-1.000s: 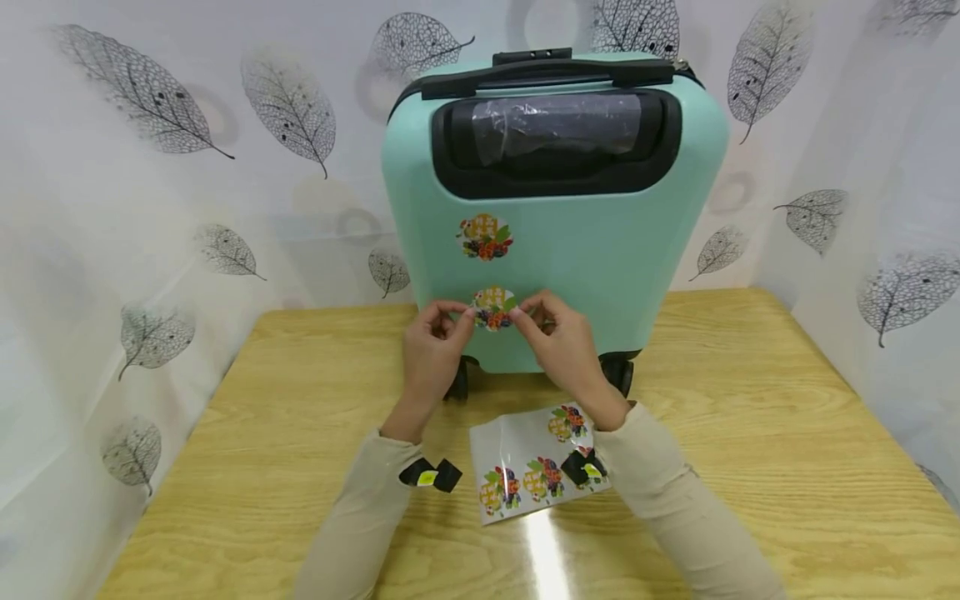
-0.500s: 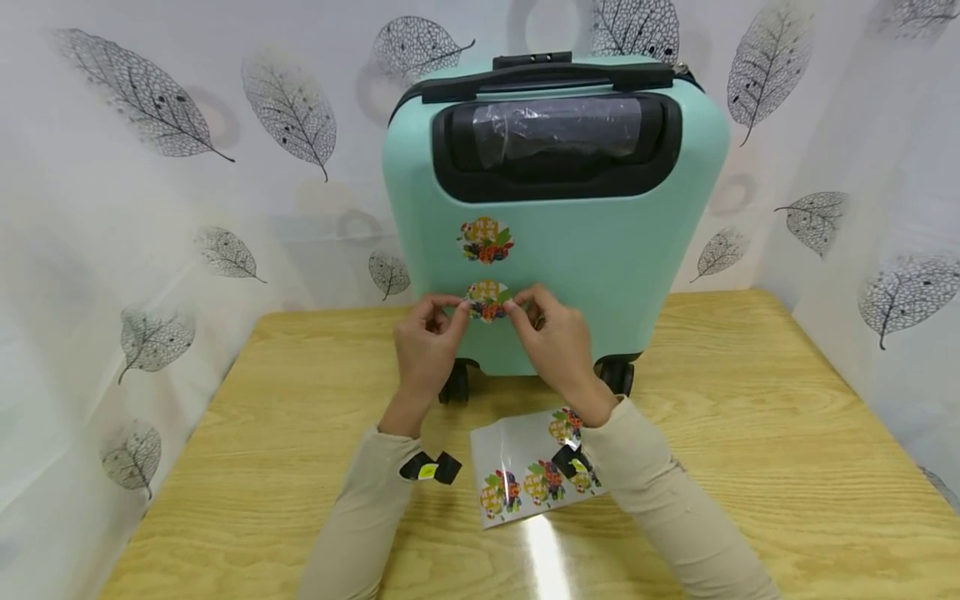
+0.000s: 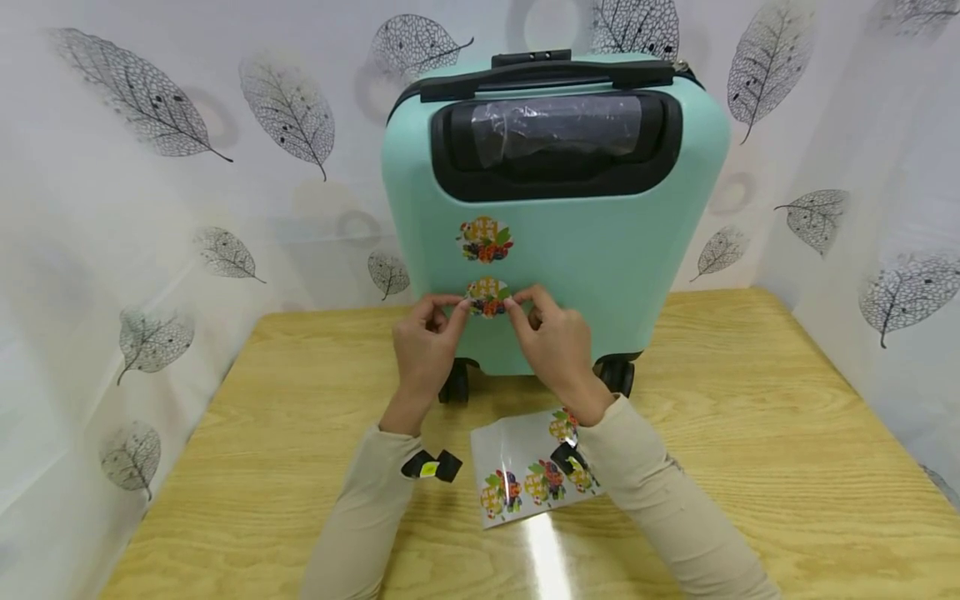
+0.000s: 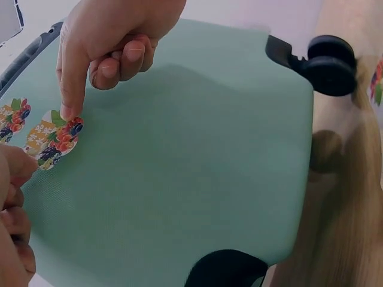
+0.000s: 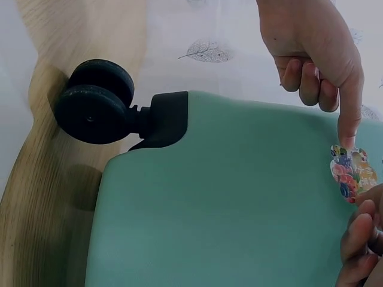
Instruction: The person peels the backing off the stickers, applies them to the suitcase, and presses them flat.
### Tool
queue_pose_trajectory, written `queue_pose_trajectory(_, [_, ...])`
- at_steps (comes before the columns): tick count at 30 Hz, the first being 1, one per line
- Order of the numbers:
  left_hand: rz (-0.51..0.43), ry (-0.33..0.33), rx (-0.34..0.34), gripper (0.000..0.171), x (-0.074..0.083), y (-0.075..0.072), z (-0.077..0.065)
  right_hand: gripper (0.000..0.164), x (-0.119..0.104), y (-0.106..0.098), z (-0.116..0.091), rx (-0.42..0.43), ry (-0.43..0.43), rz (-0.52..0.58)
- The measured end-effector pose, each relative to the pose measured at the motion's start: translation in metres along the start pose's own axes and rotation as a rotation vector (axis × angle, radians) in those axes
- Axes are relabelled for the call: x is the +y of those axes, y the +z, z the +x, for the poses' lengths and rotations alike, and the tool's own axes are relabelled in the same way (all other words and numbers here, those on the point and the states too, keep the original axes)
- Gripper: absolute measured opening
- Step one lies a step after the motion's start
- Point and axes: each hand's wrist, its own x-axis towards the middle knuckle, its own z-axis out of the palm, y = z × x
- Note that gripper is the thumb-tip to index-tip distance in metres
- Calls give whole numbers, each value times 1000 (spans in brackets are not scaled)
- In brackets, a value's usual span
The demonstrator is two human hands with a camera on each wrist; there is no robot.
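A mint-green suitcase point(image 3: 592, 267) stands upright on the table. My left hand point(image 3: 425, 346) and right hand point(image 3: 557, 343) pinch opposite edges of a round fruit sticker point(image 3: 487, 297) against its front. In the left wrist view that sticker point(image 4: 52, 140) lies close to the shell, with a right fingertip on its edge. A matching sticker point(image 3: 485, 240) is on the suitcase just above. From the right wrist, the held sticker point(image 5: 354, 173) shows between both hands; whether its whole back touches the shell I cannot tell.
A white sticker sheet point(image 3: 498, 446) with several fruit stickers lies on the wooden table point(image 3: 315, 417) under the forearms, partly covered by the right sleeve. Black wheels point(image 3: 617, 377) support the suitcase. Behind it hangs a leaf-patterned white backdrop point(image 3: 315, 217).
Both hands have moved the sticker slightly up and left, nearer the upper sticker. Over the last half second it has shifted only a little, with both hands nearly still.
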Motion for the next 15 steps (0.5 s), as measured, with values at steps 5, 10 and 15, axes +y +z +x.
queue_pose_trajectory(5, [16,21,17,12,0,1,1,15,2,1,0,14,-14,-11])
queue_pose_trajectory(10, [21,30,18,12,0,1,1,14,4,3,-1,30,-31,-21])
queue_pose_trajectory(15, [26,28,27,11,1,0,1,14,4,4,-1,46,-43,-32])
